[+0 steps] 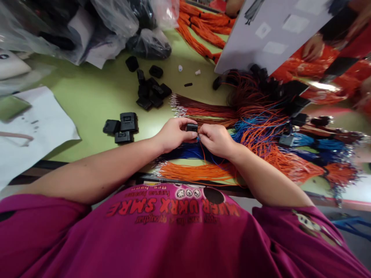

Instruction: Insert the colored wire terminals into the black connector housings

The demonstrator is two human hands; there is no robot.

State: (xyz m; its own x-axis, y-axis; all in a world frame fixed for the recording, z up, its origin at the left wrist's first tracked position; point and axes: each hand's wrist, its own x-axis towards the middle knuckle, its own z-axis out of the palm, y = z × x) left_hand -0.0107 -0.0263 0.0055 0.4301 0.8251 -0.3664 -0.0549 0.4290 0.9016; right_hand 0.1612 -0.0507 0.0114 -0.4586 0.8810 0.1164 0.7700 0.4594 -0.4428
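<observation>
Between the thumb and fingers of my left hand (174, 135) is a black plastic connector housing (191, 127). My right hand (216, 139) is closed in a pinch at the housing's right side, on a thin wire; an orange wire (202, 151) hangs below the fingertips. Beneath and around both hands lie bundles of wires: brown wires (205, 109) with metal terminals on the far side, dark blue wires (185, 151) under the hands, and orange wires (191, 171) along the near table edge. The wire's end at the housing is hidden by my fingers.
Loose black housings (152, 92) are heaped beyond my left hand, with several more (127, 122) nearer. Plastic bags (116, 23) and a paper sheet (37, 131) lie left. A white board (261, 34) leans at the back. At right, tangled wires (261, 131) spread out, near another person's hand (313, 47).
</observation>
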